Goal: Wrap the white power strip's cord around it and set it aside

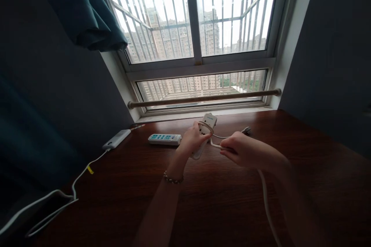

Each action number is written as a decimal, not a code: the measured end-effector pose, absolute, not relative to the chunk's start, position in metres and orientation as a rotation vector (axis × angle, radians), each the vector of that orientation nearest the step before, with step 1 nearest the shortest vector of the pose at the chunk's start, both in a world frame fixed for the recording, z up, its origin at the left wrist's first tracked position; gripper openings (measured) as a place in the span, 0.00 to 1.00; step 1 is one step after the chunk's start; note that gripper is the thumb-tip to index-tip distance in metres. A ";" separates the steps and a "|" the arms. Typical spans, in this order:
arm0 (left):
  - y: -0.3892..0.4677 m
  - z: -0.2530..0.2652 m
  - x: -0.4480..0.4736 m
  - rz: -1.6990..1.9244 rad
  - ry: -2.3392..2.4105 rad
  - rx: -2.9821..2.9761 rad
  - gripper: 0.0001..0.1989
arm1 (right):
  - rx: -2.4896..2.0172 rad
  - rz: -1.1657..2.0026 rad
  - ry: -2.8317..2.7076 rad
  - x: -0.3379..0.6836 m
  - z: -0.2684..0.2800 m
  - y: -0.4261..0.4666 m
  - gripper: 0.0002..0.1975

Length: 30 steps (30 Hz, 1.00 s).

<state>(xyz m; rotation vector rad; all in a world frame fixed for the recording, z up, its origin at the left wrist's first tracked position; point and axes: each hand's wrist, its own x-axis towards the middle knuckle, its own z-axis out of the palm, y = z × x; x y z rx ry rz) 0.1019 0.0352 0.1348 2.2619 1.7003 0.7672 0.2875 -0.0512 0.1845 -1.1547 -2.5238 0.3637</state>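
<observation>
My left hand [192,139] is closed around a white power strip [212,118], which it holds tilted over the wooden tabletop, pressing a turn of cord against it. A white cord [206,126] loops around the strip's middle. Off to the right, my right hand [239,148] pinches the same cord a short way from the strip. From beneath that hand the cord runs down toward the bottom edge [267,204]. The plug [246,130] shows just beyond my right hand. The lower part of the strip is partly hidden by my left hand.
A second power strip [165,139] with blue-green sockets lies left of my left hand. Farther left, another white strip [117,139] trails a cord with a yellow tag [90,169]. A window with a wooden rail [203,99] stands behind the brown tabletop [121,193].
</observation>
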 end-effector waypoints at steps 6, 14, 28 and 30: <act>0.022 0.139 0.111 0.522 1.326 2.456 0.29 | -1.057 0.293 -2.403 0.302 0.190 -0.039 0.12; 0.003 0.166 0.111 0.031 0.505 2.202 0.25 | -0.958 0.612 -2.136 0.321 0.180 -0.011 0.18; -0.021 0.190 0.105 0.774 0.493 1.608 0.27 | -0.808 1.132 -1.822 0.279 0.148 0.019 0.11; -0.018 0.190 0.106 0.795 0.519 1.596 0.24 | -0.919 1.077 -1.835 0.271 0.146 0.016 0.10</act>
